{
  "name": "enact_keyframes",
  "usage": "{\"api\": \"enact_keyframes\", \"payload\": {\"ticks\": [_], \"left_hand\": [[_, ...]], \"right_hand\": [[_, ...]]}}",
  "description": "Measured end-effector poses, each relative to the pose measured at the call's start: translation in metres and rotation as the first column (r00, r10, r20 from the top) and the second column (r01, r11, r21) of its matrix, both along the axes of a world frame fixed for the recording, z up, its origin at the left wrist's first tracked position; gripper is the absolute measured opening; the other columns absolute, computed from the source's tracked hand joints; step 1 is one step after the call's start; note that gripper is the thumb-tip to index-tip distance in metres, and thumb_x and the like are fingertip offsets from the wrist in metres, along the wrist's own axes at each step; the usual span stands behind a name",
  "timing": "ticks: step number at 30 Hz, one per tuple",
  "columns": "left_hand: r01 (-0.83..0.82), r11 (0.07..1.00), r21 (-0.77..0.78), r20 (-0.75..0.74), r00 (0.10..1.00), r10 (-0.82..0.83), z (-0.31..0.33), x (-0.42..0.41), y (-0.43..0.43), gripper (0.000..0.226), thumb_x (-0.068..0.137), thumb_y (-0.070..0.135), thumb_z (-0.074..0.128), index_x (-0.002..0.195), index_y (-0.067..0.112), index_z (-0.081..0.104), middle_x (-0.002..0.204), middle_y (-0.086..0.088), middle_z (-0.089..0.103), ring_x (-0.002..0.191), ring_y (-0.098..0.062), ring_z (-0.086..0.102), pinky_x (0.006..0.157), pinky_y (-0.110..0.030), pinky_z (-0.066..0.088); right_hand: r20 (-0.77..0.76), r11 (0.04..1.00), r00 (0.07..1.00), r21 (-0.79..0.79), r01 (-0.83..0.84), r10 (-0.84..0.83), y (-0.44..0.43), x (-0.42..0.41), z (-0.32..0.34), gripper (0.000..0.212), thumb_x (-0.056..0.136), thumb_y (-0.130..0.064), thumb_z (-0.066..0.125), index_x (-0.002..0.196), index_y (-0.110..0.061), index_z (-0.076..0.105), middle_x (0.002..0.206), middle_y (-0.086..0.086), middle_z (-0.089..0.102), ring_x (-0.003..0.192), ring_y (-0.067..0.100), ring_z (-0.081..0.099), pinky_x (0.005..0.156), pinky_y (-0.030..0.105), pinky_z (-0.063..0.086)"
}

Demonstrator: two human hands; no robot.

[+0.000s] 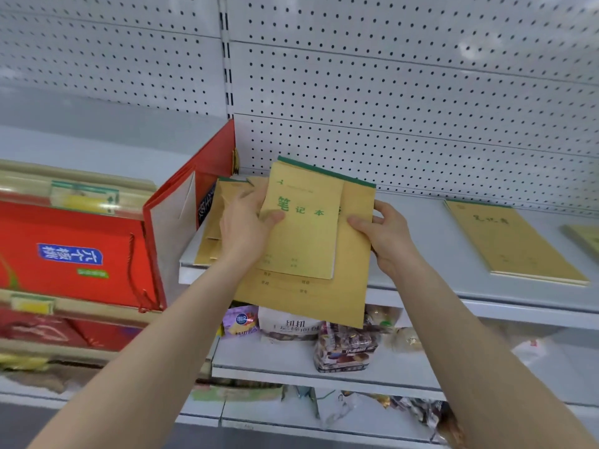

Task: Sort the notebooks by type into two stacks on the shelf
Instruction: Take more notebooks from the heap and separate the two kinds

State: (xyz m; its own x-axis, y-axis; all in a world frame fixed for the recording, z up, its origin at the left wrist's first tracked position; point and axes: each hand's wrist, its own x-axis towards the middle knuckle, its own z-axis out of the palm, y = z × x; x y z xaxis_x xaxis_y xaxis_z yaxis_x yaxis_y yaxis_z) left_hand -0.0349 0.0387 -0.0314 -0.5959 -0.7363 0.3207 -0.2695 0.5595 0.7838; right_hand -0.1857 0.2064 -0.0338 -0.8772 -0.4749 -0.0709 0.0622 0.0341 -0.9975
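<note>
I hold two tan notebooks with green print above the front edge of the white shelf point(431, 286). A small notebook point(304, 234) lies on top of a large notebook point(350, 270) with a green spine strip. My left hand point(246, 228) grips their left edge, thumb on the small cover. My right hand point(385, 234) grips the right edge, thumb on the large cover. Behind my left hand, more tan notebooks point(214, 241) lie on the shelf. A stack of large notebooks point(512, 241) rests at the right, and another notebook point(586, 238) shows at the frame edge.
A red paper bag point(191, 202) stands left of the notebooks against the pegboard back wall point(389, 92). Red gift boxes point(64, 251) fill the left unit. Snack packets point(346, 348) sit on the lower shelves beneath my arms.
</note>
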Motion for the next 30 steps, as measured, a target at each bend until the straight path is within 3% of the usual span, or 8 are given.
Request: {"api": "enact_keyframes", "payload": {"ticks": [3,5,8,10,13,16,22,30], "left_hand": [[0.04,0.999,0.031,-0.03,0.999,-0.039,-0.003,0.026,0.013,0.048,0.087,0.025,0.068,0.133,0.035,0.055,0.11,0.014,0.062,0.09,-0.016,0.059,0.078,-0.033,0.048],[0.076,0.991,0.107,-0.04,0.997,-0.072,-0.01,0.042,0.019,0.036,0.085,0.028,0.07,0.12,0.034,0.063,0.102,0.016,0.064,0.086,-0.013,0.061,0.071,-0.03,0.047],[0.142,0.977,0.16,-0.03,0.99,-0.139,-0.022,0.067,0.032,0.015,0.086,0.037,0.068,0.097,0.027,0.066,0.093,0.012,0.067,0.09,-0.017,0.063,0.077,-0.036,0.053],[0.181,0.972,0.15,-0.008,0.983,-0.182,-0.031,0.084,0.044,0.02,0.091,0.037,0.061,0.101,0.019,0.063,0.097,0.006,0.067,0.091,-0.019,0.062,0.077,-0.037,0.051],[0.206,0.969,0.14,0.042,0.976,-0.214,-0.04,0.105,0.062,0.019,0.097,0.032,0.052,0.109,0.017,0.055,0.1,0.001,0.063,0.088,-0.02,0.056,0.069,-0.032,0.039],[0.272,0.946,0.178,0.063,0.956,-0.287,-0.05,0.122,0.083,0.022,0.099,0.027,0.049,0.119,0.019,0.055,0.1,0.004,0.059,0.089,-0.018,0.056,0.07,-0.033,0.042],[0.35,0.889,0.295,0.028,0.927,-0.374,-0.077,0.132,0.132,0.016,0.098,0.025,0.049,0.111,0.026,0.057,0.105,0.001,0.064,0.097,-0.024,0.061,0.083,-0.042,0.052],[0.401,0.834,0.38,-0.027,0.905,-0.424,-0.09,0.095,0.239,0.013,0.098,0.024,0.048,0.105,0.033,0.054,0.094,0.011,0.066,0.085,-0.011,0.064,0.072,-0.033,0.05]], "right_hand": [[-0.007,0.999,0.999,0.011,0.04,-0.04,0.021,0.027,0.0,0.051,0.084,-0.009,0.073,0.13,-0.013,0.052,0.105,0.008,0.069,0.092,0.023,0.07,0.077,0.041,0.059],[-0.01,0.997,0.997,0.018,0.071,-0.071,0.04,0.05,-0.004,0.047,0.085,-0.011,0.073,0.128,-0.014,0.054,0.106,0.008,0.07,0.092,0.022,0.071,0.075,0.039,0.06],[0.033,0.994,0.993,-0.013,0.111,-0.111,0.071,0.089,-0.015,0.037,0.087,-0.014,0.071,0.122,-0.013,0.059,0.102,0.008,0.073,0.081,0.018,0.073,0.064,0.033,0.06],[0.06,0.989,0.988,-0.018,0.146,-0.145,0.093,0.114,-0.024,0.033,0.088,-0.014,0.07,0.119,-0.014,0.059,0.099,0.01,0.074,0.079,0.021,0.073,0.063,0.036,0.06],[0.036,0.976,0.976,0.013,0.216,-0.216,0.131,0.143,-0.039,0.03,0.088,-0.014,0.071,0.115,-0.018,0.06,0.102,0.014,0.072,0.088,0.03,0.072,0.075,0.045,0.06],[-0.012,0.959,0.961,0.071,0.275,-0.275,0.171,0.166,-0.052,0.027,0.088,-0.015,0.07,0.113,-0.022,0.061,0.11,0.014,0.07,0.095,0.031,0.07,0.079,0.047,0.059],[0.059,0.923,0.921,0.067,0.38,-0.384,0.252,0.19,-0.073,0.025,0.09,-0.013,0.068,0.113,-0.022,0.063,0.091,0.007,0.076,0.074,0.021,0.073,0.062,0.037,0.061],[0.079,0.884,0.881,0.085,0.46,-0.466,0.363,0.164,-0.086,0.022,0.09,-0.016,0.067,0.112,-0.018,0.063,0.092,0.009,0.075,0.073,0.021,0.073,0.063,0.037,0.059]]}}
